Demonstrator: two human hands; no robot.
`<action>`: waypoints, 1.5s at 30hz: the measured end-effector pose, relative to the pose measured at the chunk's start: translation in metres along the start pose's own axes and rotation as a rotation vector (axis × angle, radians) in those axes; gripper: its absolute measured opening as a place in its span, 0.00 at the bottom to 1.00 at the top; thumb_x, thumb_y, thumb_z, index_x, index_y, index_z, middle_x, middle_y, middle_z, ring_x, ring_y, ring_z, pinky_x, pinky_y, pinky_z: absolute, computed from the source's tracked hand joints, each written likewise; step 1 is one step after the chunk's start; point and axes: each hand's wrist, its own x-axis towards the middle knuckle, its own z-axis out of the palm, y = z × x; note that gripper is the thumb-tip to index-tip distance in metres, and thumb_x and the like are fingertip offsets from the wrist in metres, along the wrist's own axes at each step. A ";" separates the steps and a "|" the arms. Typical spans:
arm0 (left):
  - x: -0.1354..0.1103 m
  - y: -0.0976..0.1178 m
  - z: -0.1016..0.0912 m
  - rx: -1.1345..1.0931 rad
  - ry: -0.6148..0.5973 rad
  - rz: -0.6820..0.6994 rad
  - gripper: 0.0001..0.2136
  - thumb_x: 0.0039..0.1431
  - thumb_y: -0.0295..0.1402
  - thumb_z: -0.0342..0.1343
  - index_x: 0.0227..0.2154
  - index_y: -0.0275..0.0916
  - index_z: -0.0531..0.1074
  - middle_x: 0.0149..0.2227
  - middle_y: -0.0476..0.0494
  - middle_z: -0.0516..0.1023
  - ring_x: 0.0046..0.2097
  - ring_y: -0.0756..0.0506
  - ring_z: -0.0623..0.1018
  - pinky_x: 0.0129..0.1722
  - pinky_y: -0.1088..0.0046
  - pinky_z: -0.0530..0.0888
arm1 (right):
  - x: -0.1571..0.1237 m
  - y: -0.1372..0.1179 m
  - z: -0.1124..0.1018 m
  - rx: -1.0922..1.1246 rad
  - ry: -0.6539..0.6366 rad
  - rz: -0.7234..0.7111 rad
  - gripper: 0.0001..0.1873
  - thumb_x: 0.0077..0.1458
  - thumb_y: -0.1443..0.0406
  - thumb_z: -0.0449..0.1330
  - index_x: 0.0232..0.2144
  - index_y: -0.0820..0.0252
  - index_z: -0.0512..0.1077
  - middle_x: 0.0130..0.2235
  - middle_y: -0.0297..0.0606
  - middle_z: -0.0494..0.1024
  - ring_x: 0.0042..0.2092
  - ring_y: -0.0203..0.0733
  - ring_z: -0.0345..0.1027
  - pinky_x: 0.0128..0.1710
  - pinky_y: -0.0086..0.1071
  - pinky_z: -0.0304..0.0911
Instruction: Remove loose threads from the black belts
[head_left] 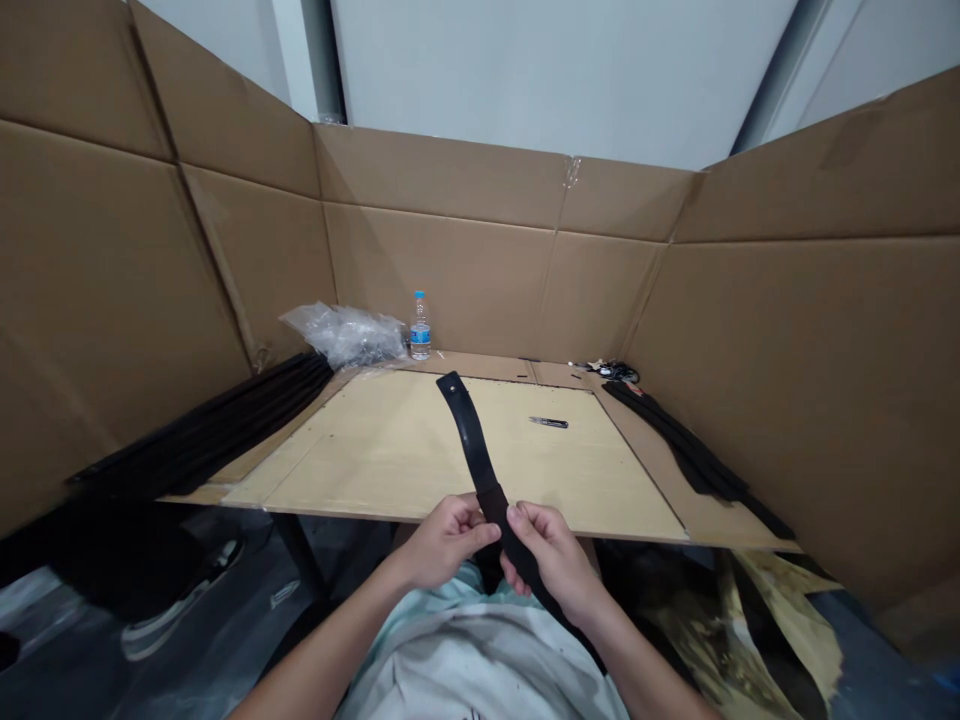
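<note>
A dark strap [472,440] runs from my lap up over the near edge of the table; its upper part is smooth and glossy, with a small metal stud near the tip. Below that, a matte dark fabric section begins. My left hand [450,540] pinches the strap's left side where the two sections meet. On the other side, my right hand [551,555] grips the fabric section, thumb on top and fingers partly hidden underneath. Small thread snips [549,422] lie on the board beyond my hands.
A pale board [375,440] covers the table, walled by cardboard [442,260]. Black strips [247,430] are piled at the left, more black straps [690,440] at the right. Plastic bags [349,335] and a water bottle [420,328] stand at the back. A shoe [180,605] shows lower left.
</note>
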 end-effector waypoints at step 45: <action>0.002 -0.022 -0.057 0.064 0.345 -0.012 0.27 0.47 0.56 0.58 0.16 0.39 0.52 0.12 0.59 0.47 0.15 0.58 0.49 0.16 0.79 0.44 | 0.013 0.012 -0.011 0.127 -0.241 0.136 0.34 0.50 0.42 0.56 0.42 0.68 0.69 0.15 0.26 0.65 0.13 0.26 0.50 0.10 0.20 0.44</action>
